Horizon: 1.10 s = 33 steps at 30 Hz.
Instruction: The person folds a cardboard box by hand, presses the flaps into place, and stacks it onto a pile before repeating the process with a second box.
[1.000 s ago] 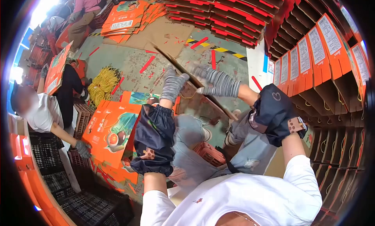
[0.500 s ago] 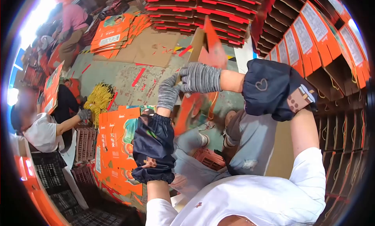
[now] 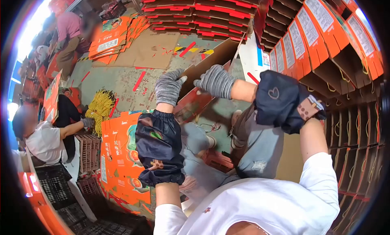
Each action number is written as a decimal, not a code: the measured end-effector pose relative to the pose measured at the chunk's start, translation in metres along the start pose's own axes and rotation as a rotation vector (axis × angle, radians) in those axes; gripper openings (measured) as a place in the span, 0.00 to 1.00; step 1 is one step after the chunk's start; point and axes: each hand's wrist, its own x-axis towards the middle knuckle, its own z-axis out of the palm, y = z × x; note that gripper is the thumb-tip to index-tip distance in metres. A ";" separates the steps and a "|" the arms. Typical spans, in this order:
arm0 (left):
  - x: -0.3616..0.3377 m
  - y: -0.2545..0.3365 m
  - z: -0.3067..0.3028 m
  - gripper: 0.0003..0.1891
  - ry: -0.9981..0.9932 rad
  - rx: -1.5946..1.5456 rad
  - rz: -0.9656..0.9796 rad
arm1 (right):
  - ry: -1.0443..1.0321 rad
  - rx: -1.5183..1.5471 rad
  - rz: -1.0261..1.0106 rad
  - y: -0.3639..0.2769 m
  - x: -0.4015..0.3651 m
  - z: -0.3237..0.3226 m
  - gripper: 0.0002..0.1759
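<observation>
A cardboard carton, brown inside with an orange-red outer panel, stands tilted before my knees. My left hand, in a grey knitted glove, is closed around its left end, thumb on the inner side. Curled fingers of my gloved right hand lie against the carton's near side, a little right of the left hand; the fingertips are partly hidden. Dark sleeve covers wrap both forearms.
Flat orange cartons lie at my left, with a bundle of yellow cords beyond. A co-worker sits at far left near plastic crates. Stacked cartons stand ahead; orange boxes line the right.
My hands have moved apart; the left shifted slightly left, and the right no longer overlaps it. The carton has swung, its brown inner side now stretching away to the upper right.
</observation>
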 end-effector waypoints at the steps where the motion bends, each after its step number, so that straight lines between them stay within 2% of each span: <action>1: -0.002 0.003 -0.009 0.19 0.001 0.036 0.009 | -0.060 0.009 0.008 0.001 0.002 0.000 0.21; 3: 0.001 0.003 -0.026 0.19 0.020 0.091 0.021 | -0.061 -0.002 0.036 0.012 -0.016 0.000 0.21; 5: 0.005 -0.005 -0.042 0.18 -0.037 0.085 -0.115 | -0.097 -0.010 0.114 0.037 -0.042 0.008 0.21; 7: 0.011 -0.028 -0.035 0.18 -0.081 0.081 -0.156 | -0.177 0.038 0.231 0.065 -0.064 0.012 0.24; 8: 0.011 -0.032 -0.024 0.18 -0.058 0.146 -0.080 | -0.172 0.037 0.269 0.073 -0.070 0.028 0.30; 9: 0.010 -0.030 -0.015 0.18 -0.032 0.213 -0.007 | -0.224 0.061 0.306 0.081 -0.068 0.038 0.32; 12: 0.013 -0.002 -0.005 0.15 -0.009 0.281 0.014 | -0.316 0.107 0.387 0.103 -0.062 0.061 0.40; 13: 0.015 0.007 -0.005 0.16 -0.006 0.321 0.017 | -0.283 0.065 0.356 0.105 -0.067 0.061 0.39; 15: 0.013 -0.007 0.013 0.12 0.154 0.267 0.163 | -0.235 -0.009 0.296 0.108 -0.059 0.060 0.39; 17: 0.013 0.002 0.007 0.08 0.053 0.407 0.053 | -0.275 -0.112 0.217 0.105 -0.052 0.063 0.37; 18: 0.007 0.004 -0.007 0.09 0.144 0.381 0.132 | -0.064 -0.014 0.183 0.110 -0.057 0.081 0.38; 21: 0.003 0.015 -0.014 0.08 0.077 0.419 0.021 | -0.308 -0.038 0.260 0.094 -0.052 0.070 0.40; 23: 0.012 0.003 -0.008 0.06 0.052 0.410 -0.027 | -0.312 -0.073 0.224 0.092 -0.035 0.071 0.40; 26: 0.018 -0.005 0.010 0.09 0.005 0.478 -0.017 | -0.255 -0.073 0.144 0.101 -0.018 0.073 0.40; 29: 0.008 0.008 0.013 0.16 0.114 0.485 0.003 | -0.246 -0.081 0.092 0.108 -0.013 0.081 0.39; 30: 0.006 0.012 0.018 0.22 0.122 0.518 0.006 | -0.243 -0.078 0.073 0.110 -0.013 0.085 0.38; 33: 0.002 0.013 0.020 0.24 0.175 0.509 0.051 | -0.214 -0.069 0.053 0.113 -0.011 0.087 0.39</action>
